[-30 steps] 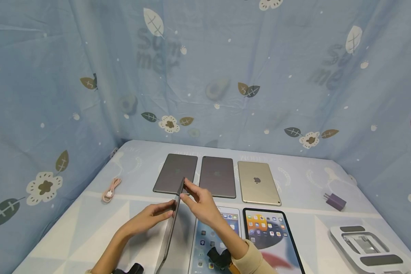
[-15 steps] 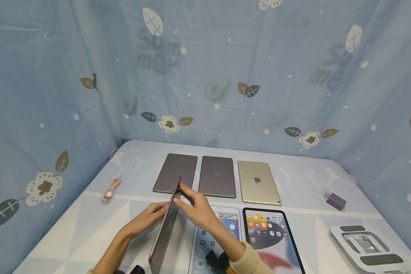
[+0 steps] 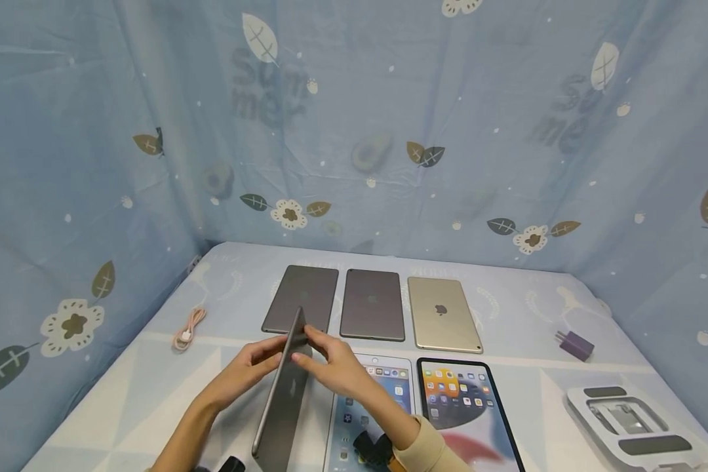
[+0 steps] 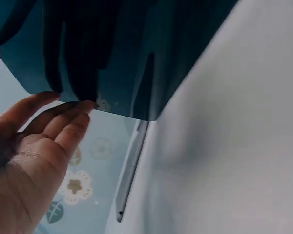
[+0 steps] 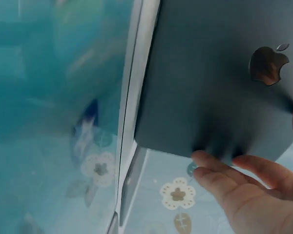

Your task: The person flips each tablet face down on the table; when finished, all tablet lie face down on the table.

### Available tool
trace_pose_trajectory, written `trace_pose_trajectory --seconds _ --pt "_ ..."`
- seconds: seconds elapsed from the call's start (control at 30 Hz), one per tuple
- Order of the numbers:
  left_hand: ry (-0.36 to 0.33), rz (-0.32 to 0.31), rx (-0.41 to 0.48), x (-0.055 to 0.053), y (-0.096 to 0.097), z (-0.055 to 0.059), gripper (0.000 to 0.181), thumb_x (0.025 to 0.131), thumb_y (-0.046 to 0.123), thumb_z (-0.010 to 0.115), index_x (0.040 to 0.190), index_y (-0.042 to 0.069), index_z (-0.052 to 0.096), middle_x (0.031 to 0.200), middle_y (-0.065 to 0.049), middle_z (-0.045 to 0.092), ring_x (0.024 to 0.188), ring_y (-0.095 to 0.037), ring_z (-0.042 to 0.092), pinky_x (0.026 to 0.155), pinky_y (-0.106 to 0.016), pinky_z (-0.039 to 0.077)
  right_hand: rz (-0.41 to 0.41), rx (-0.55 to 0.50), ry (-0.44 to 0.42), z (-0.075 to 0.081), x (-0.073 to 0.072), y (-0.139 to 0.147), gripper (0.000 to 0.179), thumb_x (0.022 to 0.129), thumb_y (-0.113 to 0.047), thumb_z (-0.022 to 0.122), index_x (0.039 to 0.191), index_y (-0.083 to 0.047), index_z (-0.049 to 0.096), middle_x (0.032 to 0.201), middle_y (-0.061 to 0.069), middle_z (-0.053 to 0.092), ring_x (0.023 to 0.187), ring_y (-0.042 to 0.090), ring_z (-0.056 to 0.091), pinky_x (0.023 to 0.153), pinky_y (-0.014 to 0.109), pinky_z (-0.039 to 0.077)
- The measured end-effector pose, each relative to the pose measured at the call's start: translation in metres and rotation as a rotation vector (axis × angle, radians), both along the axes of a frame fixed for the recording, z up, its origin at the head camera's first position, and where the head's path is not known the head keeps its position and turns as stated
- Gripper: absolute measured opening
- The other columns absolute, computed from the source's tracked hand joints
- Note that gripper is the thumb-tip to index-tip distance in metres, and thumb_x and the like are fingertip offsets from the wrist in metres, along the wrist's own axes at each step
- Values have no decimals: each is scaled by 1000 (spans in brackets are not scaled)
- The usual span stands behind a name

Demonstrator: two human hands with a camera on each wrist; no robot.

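Note:
A dark grey tablet point(image 3: 280, 406) stands on its long edge between both hands, tilted a little. Its dark, glossy screen point(image 4: 122, 58) faces the left hand, and its back point(image 5: 200, 73) with an apple logo faces the right. My left hand point(image 3: 242, 370) holds the tablet near its far end, fingertips at the short edge in the left wrist view. From the other side my right hand point(image 3: 336, 367) grips the same end, its fingertips point(image 5: 200, 158) along the short edge and the thumb on the back.
Behind lie two grey tablets point(image 3: 301, 295), point(image 3: 372, 305) and a gold one point(image 3: 445, 314), face down. Two lit tablets point(image 3: 404, 387), point(image 3: 466, 400) lie at front, partly under the right arm. A pink cable point(image 3: 189, 330) is left; a purple charger point(image 3: 576, 345) and white stand point(image 3: 631, 426) are right.
The tablet has swung left and turned from nearly edge-on, so more of its grey back now shows. Both hands have shifted slightly left along with it.

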State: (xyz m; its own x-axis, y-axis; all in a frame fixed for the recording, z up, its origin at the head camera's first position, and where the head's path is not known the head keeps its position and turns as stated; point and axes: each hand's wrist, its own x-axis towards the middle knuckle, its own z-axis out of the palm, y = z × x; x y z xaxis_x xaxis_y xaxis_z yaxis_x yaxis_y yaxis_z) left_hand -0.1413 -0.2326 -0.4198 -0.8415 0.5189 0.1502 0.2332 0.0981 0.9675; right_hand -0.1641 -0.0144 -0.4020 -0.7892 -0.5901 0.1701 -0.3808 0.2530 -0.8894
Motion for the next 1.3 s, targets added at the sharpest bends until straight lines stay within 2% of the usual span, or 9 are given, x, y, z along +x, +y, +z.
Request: trace_pose_trajectory --seconds 0.1,0.2,0.3,0.37,0.5,0.7,0.93,1.1,1.3 --pt "42 -19 100 1 -5 4 52 103 8 41 147 -11 22 151 -32 25 130 1 46 101 -14 41 3 40 16 -3 -1 -1 65 96 -30 59 145 4 35 152 19 36 139 29 40 111 39 37" --pt "81 -54 164 1 -10 7 55 100 0 43 150 -7 20 155 -15 32 132 -1 45 103 -16 41 9 81 33 -4 -1 -2 67 94 -30 62 145 4 36 151 18 38 138 30 41 110 41 38" --pt "102 -82 186 1 -16 10 60 98 -4 45 152 -3 18 153 4 37 135 -3 43 104 -17 40 10 142 40 -5 -1 -3 71 92 -33 65 146 1 35 150 15 40 137 30 43 109 42 40" --pt "99 -101 194 2 -20 12 62 97 -6 45 152 -2 17 152 8 37 135 -2 42 105 -17 39 8 190 41 -7 -1 -4 73 91 -35 65 148 -2 34 150 13 41 136 28 44 109 41 40" --pt "79 -141 205 3 -28 14 61 97 -7 44 152 -4 16 154 7 35 136 -3 40 106 -17 39 2 280 44 -9 -1 -5 76 89 -39 67 149 -8 33 148 11 43 135 26 45 108 41 42" --pt "30 -155 212 6 -40 16 61 98 -7 42 152 -1 16 152 11 39 135 -3 43 104 -19 42 15 370 48 -12 2 -7 77 87 -38 70 148 -5 35 148 12 44 136 26 43 109 41 41" --pt "-52 -218 253 4 -54 14 62 97 -9 40 153 -1 13 150 8 42 136 -6 43 104 -23 43 33 441 111 -13 2 -6 75 86 -36 71 146 -4 39 147 10 46 136 22 44 110 35 40" --pt "-42 -255 278 4 -58 12 62 96 -11 42 151 -6 14 152 5 40 138 -7 41 106 -22 41 42 488 123 -13 4 -5 76 86 -39 70 146 -3 40 148 11 45 136 23 44 110 35 40" --pt "-9 -233 259 2 -58 9 62 92 -15 46 147 -13 17 153 3 39 137 -9 41 107 -21 40 39 555 109 -7 5 -3 78 87 -42 69 146 -2 38 148 15 44 137 27 43 110 38 40"
